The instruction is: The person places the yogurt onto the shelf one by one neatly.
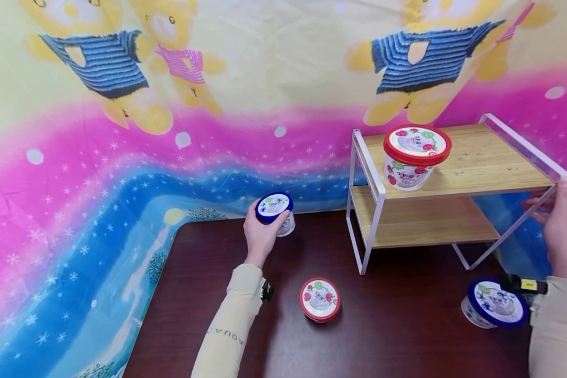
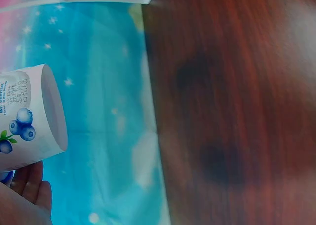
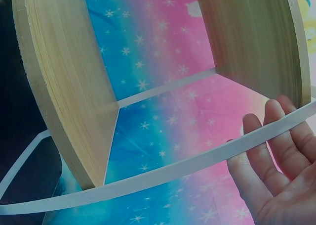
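My left hand [image 1: 260, 231] grips a small paper tub with a blue lid [image 1: 274, 205] near the table's back edge. In the left wrist view, blueberries are printed on the white side of this blueberry tub [image 2: 29, 118], tipped with its base toward the table. My right hand [image 1: 564, 231] holds the right white side frame of a two-tier shelf [image 1: 501, 157], thumb by the top corner. The right wrist view shows its fingers [image 3: 276, 156] behind the white bar [image 3: 173, 170]. A red-lidded tub [image 1: 417, 157] stands on the top board's left end.
Another red-lidded tub [image 1: 319, 299] stands on the dark wooden table [image 1: 368, 320] in front of my left hand. A second blue-lidded tub [image 1: 496, 303] sits at the right, beside my right forearm. Behind everything hangs a bear-print cloth [image 1: 274, 94].
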